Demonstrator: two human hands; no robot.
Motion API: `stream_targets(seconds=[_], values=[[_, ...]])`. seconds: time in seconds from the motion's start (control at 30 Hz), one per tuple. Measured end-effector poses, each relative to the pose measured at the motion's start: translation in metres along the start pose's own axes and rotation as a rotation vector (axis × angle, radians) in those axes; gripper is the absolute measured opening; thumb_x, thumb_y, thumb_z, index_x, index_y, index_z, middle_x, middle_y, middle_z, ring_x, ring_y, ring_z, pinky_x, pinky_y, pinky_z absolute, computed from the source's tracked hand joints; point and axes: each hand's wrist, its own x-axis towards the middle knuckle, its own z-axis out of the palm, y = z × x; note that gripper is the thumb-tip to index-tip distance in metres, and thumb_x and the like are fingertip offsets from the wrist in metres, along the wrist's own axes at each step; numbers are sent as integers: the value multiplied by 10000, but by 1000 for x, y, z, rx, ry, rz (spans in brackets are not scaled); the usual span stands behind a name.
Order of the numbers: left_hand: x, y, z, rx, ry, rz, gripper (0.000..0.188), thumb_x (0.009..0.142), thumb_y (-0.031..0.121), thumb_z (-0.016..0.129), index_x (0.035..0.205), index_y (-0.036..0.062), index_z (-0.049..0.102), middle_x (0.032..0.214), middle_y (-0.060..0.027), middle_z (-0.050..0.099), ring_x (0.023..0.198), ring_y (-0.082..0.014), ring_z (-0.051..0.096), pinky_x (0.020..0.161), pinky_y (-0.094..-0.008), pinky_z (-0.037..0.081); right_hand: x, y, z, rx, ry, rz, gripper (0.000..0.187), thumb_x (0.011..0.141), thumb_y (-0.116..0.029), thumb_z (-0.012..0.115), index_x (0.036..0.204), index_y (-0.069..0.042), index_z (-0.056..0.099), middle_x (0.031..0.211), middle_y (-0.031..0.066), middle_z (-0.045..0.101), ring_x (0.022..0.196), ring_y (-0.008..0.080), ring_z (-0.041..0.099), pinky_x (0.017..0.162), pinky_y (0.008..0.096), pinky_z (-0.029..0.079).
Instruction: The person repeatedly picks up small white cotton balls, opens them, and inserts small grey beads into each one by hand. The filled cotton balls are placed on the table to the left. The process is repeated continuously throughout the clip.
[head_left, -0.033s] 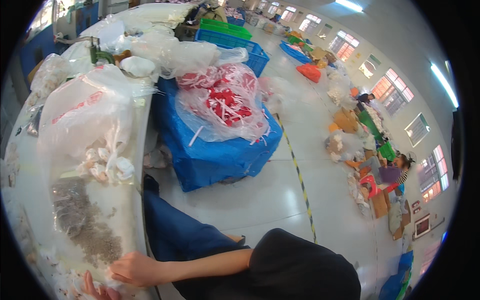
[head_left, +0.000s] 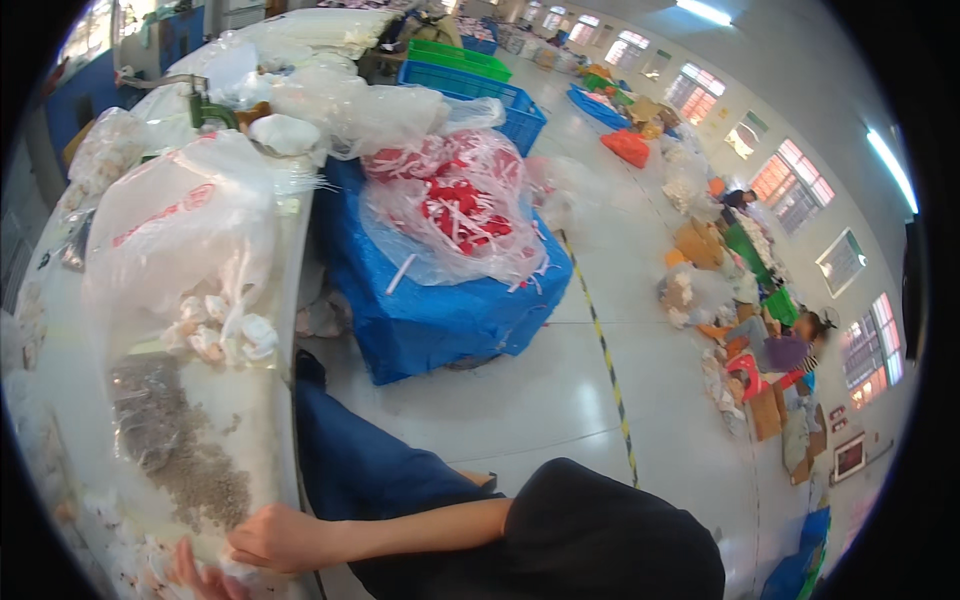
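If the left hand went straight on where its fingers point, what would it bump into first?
Probably the brown grains, just ahead of the left hand, though its height is hard to tell.

A loose black sleeve [head_left: 615,535] leaves the right forearm [head_left: 430,530] bare, and the trousers [head_left: 375,460] are dark blue.

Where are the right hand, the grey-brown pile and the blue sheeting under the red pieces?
Right hand [head_left: 280,540]: head view, back of the hand.
Grey-brown pile [head_left: 207,485]: head view, its loose middle.
Blue sheeting [head_left: 450,322]: head view, near side.
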Motion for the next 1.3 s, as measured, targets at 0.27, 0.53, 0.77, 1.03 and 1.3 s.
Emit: stream_targets(seconds=[0.27,0.53,0.77,1.03,1.3], values=[[-3,-13,-7,16,-399,33,274,1014,270,623,959,9,681,904,-164,662,800,-280,610,693,-416,486,11,-12,-22,286,-210,206,236,991,-254,614,876,-48,606,730,226,639,737,487,617,627,533,460],[0,0,1,46,-383,122,67,811,63,659,840,4,669,689,-145,568,563,-316,565,535,-384,447,5,-12,-27,276,-252,223,236,1007,-230,633,867,-43,598,699,206,595,647,420,599,572,455,461],[-8,-4,8,38,-272,140,71,767,10,692,831,10,662,714,-117,582,560,-281,569,527,-373,457,6,-8,-28,258,-328,364,247,1025,-216,654,885,-13,654,704,130,611,597,277,576,580,366,476],[0,-19,11,33,-142,-50,50,801,22,656,795,-25,643,694,-148,604,571,-289,591,549,-351,462,36,40,-28,-308,20,58,127,893,-26,758,1017,-27,729,892,91,660,721,206,682,623,307,538],[2,-20,12,-15,-126,-143,62,833,32,649,826,-27,666,730,-150,647,608,-268,624,585,-348,486,54,37,-16,-257,-32,121,145,885,-76,771,1022,-80,725,932,41,640,693,219,682,612,338,538]])
